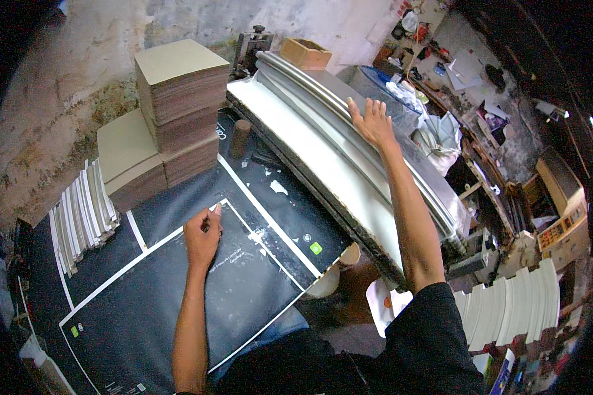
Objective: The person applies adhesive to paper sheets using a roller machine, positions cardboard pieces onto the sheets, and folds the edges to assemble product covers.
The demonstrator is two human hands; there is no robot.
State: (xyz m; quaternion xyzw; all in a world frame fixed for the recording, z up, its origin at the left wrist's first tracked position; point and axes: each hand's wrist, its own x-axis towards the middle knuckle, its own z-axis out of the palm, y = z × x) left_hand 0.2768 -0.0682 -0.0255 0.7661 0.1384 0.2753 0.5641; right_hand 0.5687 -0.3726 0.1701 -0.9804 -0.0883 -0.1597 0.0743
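Note:
My left hand (202,238) is curled closed just above a black printed sheet (158,303) with white border lines, close to a corner of those lines. Whether anything is between its fingers I cannot make out. Farther right, my right hand (374,124) lies with fingers spread at the long metal rollers (310,89) of a machine, holding nothing. A smooth white surface (310,151) runs along the near side of the rollers.
Stacks of grey-brown boards (181,85) stand against the wall. White-edged strips or booklets (82,220) fan out at left. A dark cylinder (240,138) stands by the machine. Curved pale stacks (514,303) sit at lower right, and a wooden box (305,54) behind the rollers.

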